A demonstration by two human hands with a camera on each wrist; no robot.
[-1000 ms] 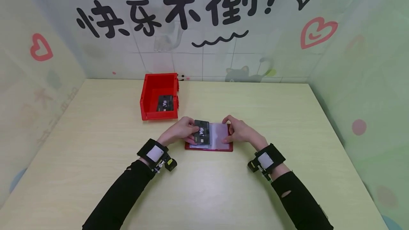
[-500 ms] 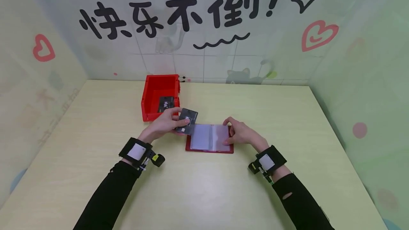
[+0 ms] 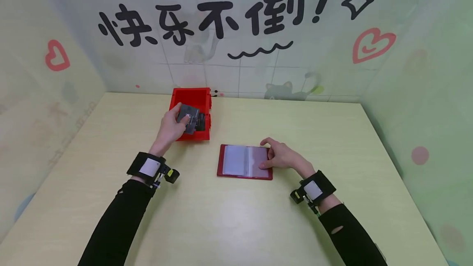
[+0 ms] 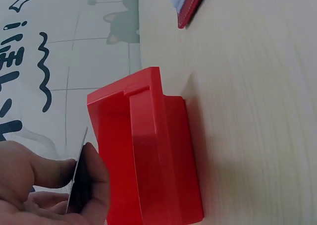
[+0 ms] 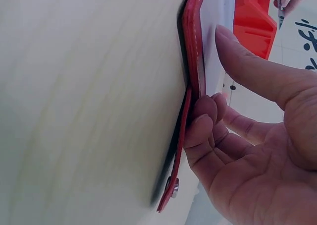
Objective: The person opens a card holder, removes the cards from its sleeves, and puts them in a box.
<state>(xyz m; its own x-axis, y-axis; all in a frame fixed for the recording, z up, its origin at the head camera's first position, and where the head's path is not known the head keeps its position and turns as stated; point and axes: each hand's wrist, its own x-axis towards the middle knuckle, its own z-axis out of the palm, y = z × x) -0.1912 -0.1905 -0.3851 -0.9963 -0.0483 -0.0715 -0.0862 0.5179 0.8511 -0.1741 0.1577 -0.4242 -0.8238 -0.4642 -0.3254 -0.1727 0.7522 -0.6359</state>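
Over the red bin [image 3: 194, 97], my left hand [image 3: 171, 129] pinches a dark card [image 3: 193, 114] between thumb and fingers. In the left wrist view the card [image 4: 79, 160] stands nearly edge-on, above the open side of the bin. A second dark card [image 3: 201, 123] lies in the bin, partly covered by the held one. The red card holder [image 3: 220, 163] lies spread open on the table, showing clear plastic sleeves. At its right edge my right hand [image 3: 283, 156] grips it, thumb on the sleeve and fingers curled at the cover. Its snap strap [image 5: 178, 155] sticks out beside those fingers.
The pale wooden table [image 3: 236, 221] carries the bin at the back left and the holder near the middle. A printed backdrop [image 3: 240, 44] with black lettering rises behind the table's far edge, and side panels stand left and right.
My left hand has lifted the card away from the left sleeve of the card holder and carried it left and back, over the red bin. The right hand stays at the holder's edge.
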